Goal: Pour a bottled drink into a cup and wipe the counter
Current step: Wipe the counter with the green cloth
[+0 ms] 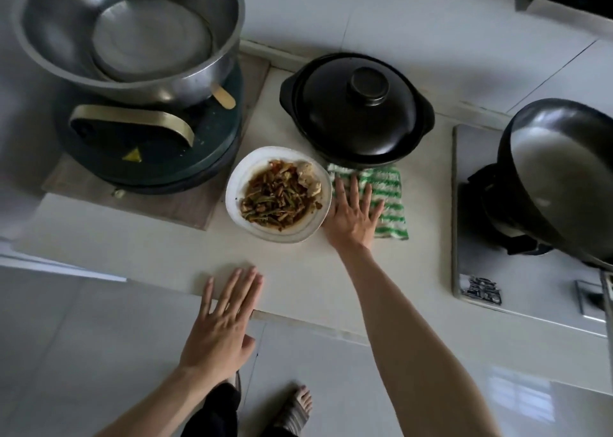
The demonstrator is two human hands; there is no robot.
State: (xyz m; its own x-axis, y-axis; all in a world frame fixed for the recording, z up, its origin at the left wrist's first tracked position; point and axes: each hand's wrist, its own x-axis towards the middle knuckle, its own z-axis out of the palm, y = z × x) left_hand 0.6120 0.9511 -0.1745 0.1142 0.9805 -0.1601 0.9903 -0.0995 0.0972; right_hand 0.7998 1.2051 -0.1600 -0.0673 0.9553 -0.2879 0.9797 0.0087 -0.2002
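Note:
A green-and-white striped cloth [388,197] lies flat on the pale counter [298,280], just in front of the black pot. My right hand [353,217] rests on the cloth's left part, palm down with fingers spread. My left hand [222,323] hovers over the counter's front edge, fingers apart and holding nothing. No bottle or cup is in view.
A white plate of stir-fried food [245,184] sits right beside my right hand. Behind it stands a black lidded clay pot [358,111]. At far left a steel bowl [129,28] rests on a dark green cooker [149,151]. A gas stove [517,274] with a wok [560,177] is at right.

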